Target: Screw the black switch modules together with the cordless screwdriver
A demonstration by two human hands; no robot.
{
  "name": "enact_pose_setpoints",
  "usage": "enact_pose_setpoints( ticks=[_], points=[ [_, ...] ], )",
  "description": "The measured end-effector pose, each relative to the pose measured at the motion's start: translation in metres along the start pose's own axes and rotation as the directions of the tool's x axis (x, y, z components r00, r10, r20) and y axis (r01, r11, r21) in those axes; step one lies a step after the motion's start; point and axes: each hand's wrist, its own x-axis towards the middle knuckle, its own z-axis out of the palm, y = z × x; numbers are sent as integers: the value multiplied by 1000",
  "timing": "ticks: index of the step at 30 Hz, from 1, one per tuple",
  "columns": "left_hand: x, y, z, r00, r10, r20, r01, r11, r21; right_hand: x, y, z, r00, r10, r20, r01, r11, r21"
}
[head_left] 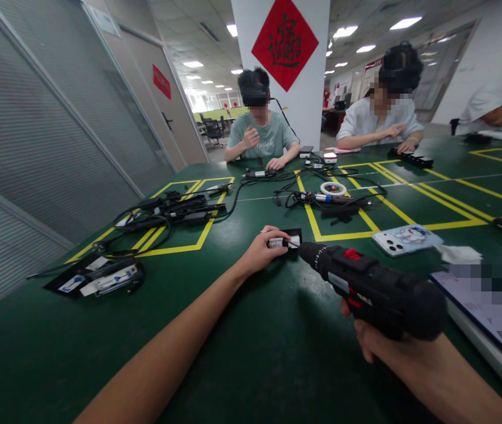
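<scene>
My right hand [381, 347] is closed around the grip of a black cordless drill with red trim [365, 285]. Its thin bit points left at a small black and white part [283, 240] lying on the green table [251, 353]. My left hand [262, 250] is curled over that small part and pins it to the table, with fingers on its left end. The tip of the bit reaches the part's right side.
A phone in a cartoon case [405, 238] and a crumpled tissue [458, 253] lie to the right. Cables and black tools [175, 212] fill the yellow-taped squares. Flat packages [100, 278] lie at left. A white tape ring [332, 188] lies mid-table. Two people sit across; a third person's arm shows far right.
</scene>
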Motion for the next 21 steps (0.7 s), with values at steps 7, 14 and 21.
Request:
enact_pose_setpoints(
  ticks=[7,14,21],
  points=[
    [0,2,-2,1000,17,13,-17,1000,-9,1,2,-2,999,-7,45,6,1000,14],
    [1,3,-2,1000,24,10,-24,1000,-14,1,1,-1,999,-6,48,6,1000,0],
    [2,1,-1,1000,19,14,-19,1000,-12,-1,-3,0,995,81,55,-83,996,32]
  ],
)
